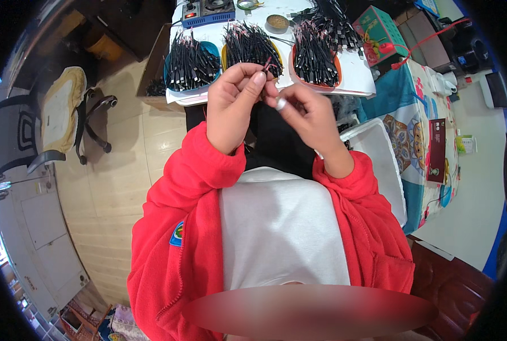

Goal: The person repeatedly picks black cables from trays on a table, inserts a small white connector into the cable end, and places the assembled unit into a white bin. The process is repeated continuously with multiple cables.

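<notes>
Cable pinched in left fingers.
Right fingers close beside them, grip hidden, can't tell. Just beyond: yellow bin, partly blocked by left fingers; blue bin to their left, red bin right; tin, blue device farther off on tabletop.

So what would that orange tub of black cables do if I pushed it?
The orange tub would probably slide rather than roll, since it sits on the white tabletop. It might feel fairly heavy, being packed with black cables. Their ends poke above the rim, so some could spill if it tipped.
</notes>
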A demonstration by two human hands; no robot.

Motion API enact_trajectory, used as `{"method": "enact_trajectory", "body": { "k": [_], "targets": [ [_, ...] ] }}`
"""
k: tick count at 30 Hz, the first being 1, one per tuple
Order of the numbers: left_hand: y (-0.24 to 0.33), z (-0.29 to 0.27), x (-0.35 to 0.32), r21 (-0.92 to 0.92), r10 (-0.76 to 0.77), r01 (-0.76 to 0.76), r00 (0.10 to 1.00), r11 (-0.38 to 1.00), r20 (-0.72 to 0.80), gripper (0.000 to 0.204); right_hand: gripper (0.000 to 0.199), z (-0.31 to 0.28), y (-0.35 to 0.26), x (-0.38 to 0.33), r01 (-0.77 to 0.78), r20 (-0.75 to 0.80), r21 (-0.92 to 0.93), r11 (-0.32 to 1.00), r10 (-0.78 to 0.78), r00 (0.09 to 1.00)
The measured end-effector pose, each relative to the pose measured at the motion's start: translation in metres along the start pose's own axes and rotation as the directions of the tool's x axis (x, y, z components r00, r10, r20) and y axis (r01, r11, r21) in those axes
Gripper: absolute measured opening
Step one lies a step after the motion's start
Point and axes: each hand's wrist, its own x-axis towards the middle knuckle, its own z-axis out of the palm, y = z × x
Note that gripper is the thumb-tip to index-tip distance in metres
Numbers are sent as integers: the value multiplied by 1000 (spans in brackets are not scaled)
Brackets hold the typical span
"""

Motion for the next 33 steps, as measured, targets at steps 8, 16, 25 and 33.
{"method": "enact_trajectory", "body": {
  "k": [8,16,25,33],
  "targets": [
    [-11,12,-17,248,59,-64,998,967,29,15,16,-9,-12,12,-49,-10,716,697,80,997],
    [-20,16,-16,64,7,-2,996,998,-84,15,12,7,-14,1,482,-334,-271,833,-551,765],
    [-16,8,-13,-247,-176,192,981,950,83,14,15,-12,-4,11,67,-83,548,834,-25,996],
    [-16,9,-13,-226,-121,123,992,966,21,13,13,-4,2,14,84,-132,610,788,-4,991]
  ]
}}
